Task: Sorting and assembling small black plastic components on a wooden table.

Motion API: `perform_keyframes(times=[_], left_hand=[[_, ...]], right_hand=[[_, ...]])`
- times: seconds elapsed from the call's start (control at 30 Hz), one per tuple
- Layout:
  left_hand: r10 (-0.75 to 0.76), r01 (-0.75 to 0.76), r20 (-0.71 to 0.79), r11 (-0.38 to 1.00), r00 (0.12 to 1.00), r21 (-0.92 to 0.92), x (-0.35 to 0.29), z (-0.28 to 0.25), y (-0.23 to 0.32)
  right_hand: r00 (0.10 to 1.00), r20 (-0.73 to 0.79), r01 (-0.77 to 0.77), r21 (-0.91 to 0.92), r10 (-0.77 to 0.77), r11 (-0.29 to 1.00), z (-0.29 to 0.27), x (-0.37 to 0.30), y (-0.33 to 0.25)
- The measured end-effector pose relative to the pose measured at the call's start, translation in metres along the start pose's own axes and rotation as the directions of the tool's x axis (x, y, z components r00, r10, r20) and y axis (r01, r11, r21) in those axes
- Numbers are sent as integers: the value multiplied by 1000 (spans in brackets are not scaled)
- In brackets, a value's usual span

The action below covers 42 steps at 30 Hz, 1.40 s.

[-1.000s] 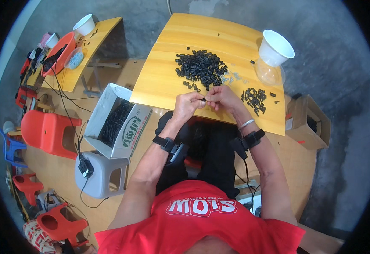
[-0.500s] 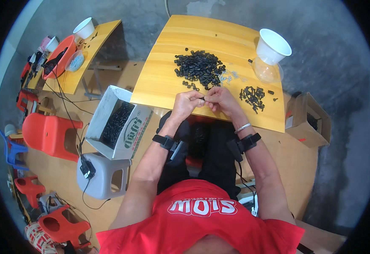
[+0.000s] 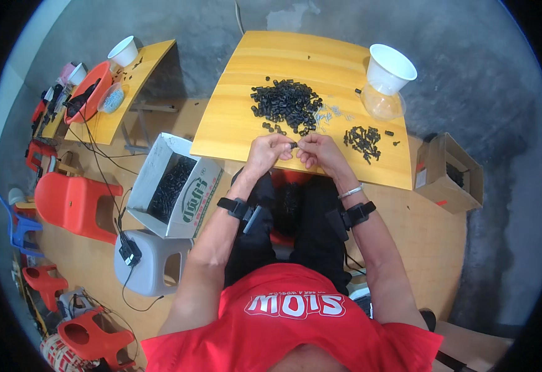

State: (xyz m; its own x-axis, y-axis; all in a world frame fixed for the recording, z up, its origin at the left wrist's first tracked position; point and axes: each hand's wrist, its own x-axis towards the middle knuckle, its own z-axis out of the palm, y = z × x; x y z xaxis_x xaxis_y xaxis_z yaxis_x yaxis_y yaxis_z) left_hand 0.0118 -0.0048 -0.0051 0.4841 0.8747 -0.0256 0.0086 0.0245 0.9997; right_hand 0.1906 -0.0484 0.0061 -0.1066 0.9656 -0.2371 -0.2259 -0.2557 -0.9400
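Observation:
At the table's near edge, my left hand [image 3: 268,152] pinches a small black cylindrical part [image 3: 294,145] between thumb and fingers. My right hand [image 3: 322,152] meets it from the other side, its thumb and fingertips closed at the same part. Just beyond my hands lies a big heap of short black cylindrical pieces [image 3: 286,102]. Right of that heap, thin silvery pins [image 3: 326,115] are scattered. A smaller pile of slim black pieces [image 3: 363,142] sits to the right of my right hand.
The yellow wooden table [image 3: 227,118] holds a white tub [image 3: 392,68] on a clear plastic bowl [image 3: 384,105] at its right. A white carton of black parts [image 3: 174,186] and a grey stool [image 3: 150,260] stand left. A brown carton [image 3: 447,177] is right.
Both hands stay together at the table edge, and the black part between them shows more plainly. The whole view has shifted slightly.

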Motion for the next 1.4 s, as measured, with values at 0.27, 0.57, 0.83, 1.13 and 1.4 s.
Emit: perform_keyframes(times=[0.27, 0.57, 0.83, 1.13, 1.4], left_hand=[[-1, 1, 0, 999, 1000, -53, -4, 3, -5], [-2, 10, 37, 976, 999, -219, -1, -3, -8], [-18, 20, 8, 959, 1000, -283, 0, -7, -2], [-9, 9, 1, 957, 1000, -290, -5, -8, 3], [25, -49, 137, 984, 990, 172, -52, 12, 14]], right_hand=[[999, 32, -9, -1, 9, 1000, 1, -2, -2], [998, 47, -43, 58, 40, 997, 0, 7, -2], [998, 63, 21, 101, -28, 995, 11, 10, 3], [995, -27, 96, 142, -93, 985, 18, 3, 2], [923, -260, 293, -7, -284, 956, 6, -17, -4]])
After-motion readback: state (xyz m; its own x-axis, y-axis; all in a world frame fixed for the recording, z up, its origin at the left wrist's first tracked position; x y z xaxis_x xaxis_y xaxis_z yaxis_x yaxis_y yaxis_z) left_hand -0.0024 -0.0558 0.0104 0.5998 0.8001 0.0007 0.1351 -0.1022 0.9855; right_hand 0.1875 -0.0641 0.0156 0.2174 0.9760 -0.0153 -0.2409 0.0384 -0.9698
